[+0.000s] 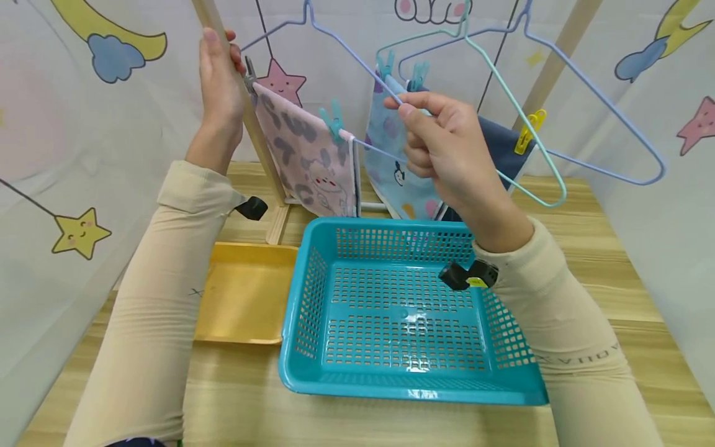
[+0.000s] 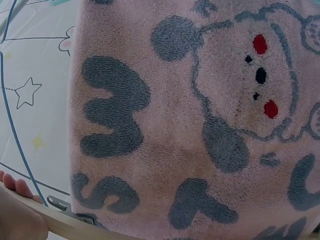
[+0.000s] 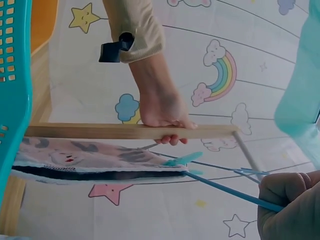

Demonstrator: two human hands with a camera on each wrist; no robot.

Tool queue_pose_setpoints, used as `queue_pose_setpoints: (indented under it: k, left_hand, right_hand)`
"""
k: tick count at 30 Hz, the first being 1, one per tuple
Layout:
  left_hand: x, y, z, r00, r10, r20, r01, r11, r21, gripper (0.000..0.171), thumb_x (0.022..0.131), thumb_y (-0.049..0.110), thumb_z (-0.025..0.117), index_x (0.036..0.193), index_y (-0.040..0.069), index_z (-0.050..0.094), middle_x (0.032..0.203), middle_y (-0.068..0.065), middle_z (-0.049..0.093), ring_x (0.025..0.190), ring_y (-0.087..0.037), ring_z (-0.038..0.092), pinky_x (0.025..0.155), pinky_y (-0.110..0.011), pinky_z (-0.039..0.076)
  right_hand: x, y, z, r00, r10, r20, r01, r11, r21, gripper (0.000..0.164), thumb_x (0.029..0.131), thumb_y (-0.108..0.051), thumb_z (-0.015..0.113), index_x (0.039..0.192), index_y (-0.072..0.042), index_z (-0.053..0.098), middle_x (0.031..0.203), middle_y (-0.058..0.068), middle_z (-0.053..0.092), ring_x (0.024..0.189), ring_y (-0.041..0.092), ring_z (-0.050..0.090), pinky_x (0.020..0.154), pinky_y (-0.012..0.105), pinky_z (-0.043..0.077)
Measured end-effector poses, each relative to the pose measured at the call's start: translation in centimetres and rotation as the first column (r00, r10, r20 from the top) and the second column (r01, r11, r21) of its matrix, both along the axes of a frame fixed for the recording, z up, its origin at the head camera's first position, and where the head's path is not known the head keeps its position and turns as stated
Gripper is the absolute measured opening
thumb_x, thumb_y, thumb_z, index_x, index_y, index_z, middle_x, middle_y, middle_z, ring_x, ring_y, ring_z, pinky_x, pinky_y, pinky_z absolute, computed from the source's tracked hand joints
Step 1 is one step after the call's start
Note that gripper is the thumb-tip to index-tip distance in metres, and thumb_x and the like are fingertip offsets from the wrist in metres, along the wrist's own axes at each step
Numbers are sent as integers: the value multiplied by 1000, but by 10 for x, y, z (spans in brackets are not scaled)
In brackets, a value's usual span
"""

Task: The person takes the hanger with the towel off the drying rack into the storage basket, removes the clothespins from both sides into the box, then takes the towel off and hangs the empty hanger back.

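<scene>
My left hand grips the upright wooden post at the left, its fingertips curling round it in the right wrist view. My right hand pinches the sloping side of a lilac-blue clothes hanger. From that hanger's lower bar hangs a pink towel with grey letters and a cartoon animal. A teal clothespin clips the towel's right end, a grey clothespin its left end near the post. The towel fills most of the left wrist view.
Behind my right hand, a mint hanger and another lilac hanger carry a light-blue patterned cloth and a navy cloth, with a yellow clothespin. Below stand a teal basket and a yellow tray.
</scene>
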State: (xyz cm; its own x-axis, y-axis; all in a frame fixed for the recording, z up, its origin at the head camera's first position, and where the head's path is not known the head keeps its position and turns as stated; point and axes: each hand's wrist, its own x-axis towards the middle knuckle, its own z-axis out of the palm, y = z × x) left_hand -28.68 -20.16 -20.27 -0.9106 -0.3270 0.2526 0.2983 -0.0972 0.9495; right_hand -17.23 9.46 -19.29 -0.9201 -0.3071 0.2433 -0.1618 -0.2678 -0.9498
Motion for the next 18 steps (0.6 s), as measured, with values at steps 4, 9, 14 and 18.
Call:
queue_pose_setpoints:
  k: [4, 9, 14, 18]
  left_hand:
    - [1, 0, -2, 1000, -12, -16, 12, 1000, 3, 30, 112, 32, 17, 117, 19, 43, 90, 4, 36, 84, -8, 37, 83, -17, 32]
    - [2, 0, -2, 1000, -15, -12, 15, 1000, -6, 30, 112, 32, 16, 118, 20, 43, 90, 5, 36, 85, -8, 36, 82, -16, 32]
    - [2, 0, -1, 1000, -5, -2, 5, 1000, -1, 31, 112, 33, 17, 118, 21, 45, 90, 5, 37, 84, -8, 37, 81, -16, 32]
    - [1, -1, -1, 1000, -6, 1, 6, 1000, -14, 32, 112, 33, 15, 118, 22, 45, 90, 6, 37, 85, -7, 37, 82, -16, 32]
  right_hand:
    - [2, 2, 6, 999, -26, -20, 26, 999, -27, 22, 105, -8, 49, 116, 4, 63, 49, -4, 29, 38, 11, 17, 40, 24, 11]
    - [6, 8, 13, 995, -69, -78, 64, 996, -64, 18, 104, -6, 51, 110, 3, 65, 47, -4, 31, 40, 14, 14, 41, 25, 9]
    - [12, 15, 18, 973, -144, -179, 130, 988, -87, 16, 101, -1, 54, 100, 2, 70, 44, -3, 41, 40, 15, 12, 40, 25, 9]
    - [20, 24, 24, 960, -159, -232, 134, 984, -121, 15, 99, 2, 56, 100, 7, 70, 42, 0, 41, 38, 14, 12, 38, 24, 9]
